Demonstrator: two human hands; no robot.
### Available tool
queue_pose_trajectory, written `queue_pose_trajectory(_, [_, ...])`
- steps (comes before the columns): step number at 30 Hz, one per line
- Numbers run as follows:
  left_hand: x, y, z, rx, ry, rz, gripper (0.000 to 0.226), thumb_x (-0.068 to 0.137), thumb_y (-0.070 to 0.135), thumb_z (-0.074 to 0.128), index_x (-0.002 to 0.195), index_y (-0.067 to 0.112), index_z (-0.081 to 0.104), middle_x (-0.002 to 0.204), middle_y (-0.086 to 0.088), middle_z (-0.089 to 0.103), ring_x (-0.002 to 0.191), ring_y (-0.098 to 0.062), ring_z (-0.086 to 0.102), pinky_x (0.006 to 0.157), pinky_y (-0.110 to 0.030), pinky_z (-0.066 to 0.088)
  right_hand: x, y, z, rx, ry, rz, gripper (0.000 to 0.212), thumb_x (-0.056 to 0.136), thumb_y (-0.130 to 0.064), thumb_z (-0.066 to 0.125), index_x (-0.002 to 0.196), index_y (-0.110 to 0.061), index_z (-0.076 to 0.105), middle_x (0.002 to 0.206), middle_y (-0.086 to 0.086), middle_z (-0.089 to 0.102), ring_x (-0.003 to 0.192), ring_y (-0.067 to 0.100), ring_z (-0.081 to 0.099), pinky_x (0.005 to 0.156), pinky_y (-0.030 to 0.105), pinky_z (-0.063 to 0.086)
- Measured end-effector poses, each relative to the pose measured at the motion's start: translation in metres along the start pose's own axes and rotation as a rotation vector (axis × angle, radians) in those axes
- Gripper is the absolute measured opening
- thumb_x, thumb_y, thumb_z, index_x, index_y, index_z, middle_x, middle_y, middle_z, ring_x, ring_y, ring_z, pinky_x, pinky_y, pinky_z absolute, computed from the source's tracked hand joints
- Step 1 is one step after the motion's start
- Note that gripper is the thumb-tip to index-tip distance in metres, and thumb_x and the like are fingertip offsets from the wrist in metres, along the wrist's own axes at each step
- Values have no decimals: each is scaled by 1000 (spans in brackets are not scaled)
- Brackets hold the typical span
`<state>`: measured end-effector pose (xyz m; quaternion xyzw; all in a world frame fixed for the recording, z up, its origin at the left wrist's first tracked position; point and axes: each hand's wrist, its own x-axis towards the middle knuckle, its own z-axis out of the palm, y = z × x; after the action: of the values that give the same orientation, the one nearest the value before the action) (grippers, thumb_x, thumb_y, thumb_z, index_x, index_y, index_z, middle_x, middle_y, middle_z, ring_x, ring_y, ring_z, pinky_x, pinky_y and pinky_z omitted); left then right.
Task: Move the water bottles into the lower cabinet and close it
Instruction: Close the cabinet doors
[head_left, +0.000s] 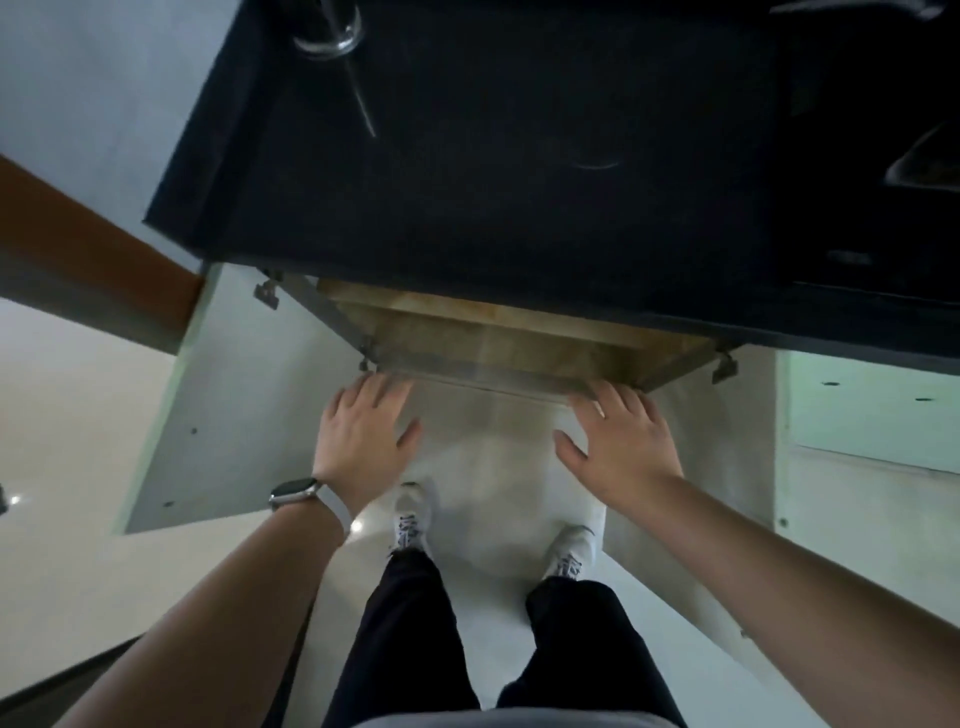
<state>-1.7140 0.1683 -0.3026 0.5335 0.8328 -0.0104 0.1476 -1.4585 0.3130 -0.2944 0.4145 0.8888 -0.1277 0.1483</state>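
Where the hands reach: left hand (363, 431) and right hand (618, 441), both spread flat and holding nothing, level with the cabinet's front edge.
Cabinet: lower cabinet (498, 332) straight ahead under the surface's (519, 156) near edge, wooden shelf showing.
Doors: left door (208, 415) and right door (737, 441) swung wide, each outside its own hand.
Bottles: none surely seen; a clear vessel (327, 31) stands at the far left corner.
Next: likely each hand goes outward, then swings its door inward.

The front edge of the bench (493, 182) hid most of the lower cabinet (493, 338) from us. The picture's top cut off the glass (327, 31) at the bench's far left corner. The fingertips (382, 387) of our left hand (363, 431) were blurred.
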Motion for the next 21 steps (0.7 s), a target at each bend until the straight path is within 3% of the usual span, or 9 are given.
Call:
queue_pose_trajectory(3, [-13, -33, -13, -13, -30, -167, 58, 97, 44, 52, 149, 20, 42, 156, -9, 40, 144, -31, 33, 117, -47, 27, -9, -11, -11, -17, -16, -2, 75, 86, -62, 12, 142, -22, 44, 147, 7, 40, 133, 29, 38, 114, 43, 23])
queue_pose_trajectory(7, [-29, -90, -25, 1, -11, -318, 62, 98, 47, 49, 153, 20, 36, 162, -10, 29, 150, -31, 22, 120, -50, 22, -10, -44, -15, -11, -13, 16, 62, 92, -58, 28, 141, -23, 43, 148, 5, 37, 133, 26, 36, 114, 41, 23])
queue_pose_trajectory(11, [-45, -149, -25, 21, 21, -485, 67, 95, 45, 54, 153, 22, 29, 166, -15, 11, 153, -35, 6, 121, -51, 14, -11, -86, -16, 6, -15, 25, 74, 84, -62, 16, 139, -22, 47, 147, 6, 42, 133, 27, 39, 112, 43, 28])
queue_pose_trajectory(16, [-59, -188, -25, -43, -131, -501, 69, 91, 41, 60, 149, 17, 31, 160, -17, 19, 144, -39, 23, 106, -55, 40, -16, -133, -14, -39, -32, 58, 59, 95, -56, 36, 143, -21, 43, 150, 7, 37, 136, 27, 35, 113, 42, 25])
queue_pose_trajectory(21, [-61, -200, -26, -98, -114, -468, 59, 87, 26, 61, 142, 16, 41, 152, -14, 28, 132, -40, 33, 99, -53, 41, -20, -169, -11, -42, -35, 69, 60, 97, -56, 34, 145, -22, 40, 151, 7, 36, 138, 27, 34, 115, 41, 23])
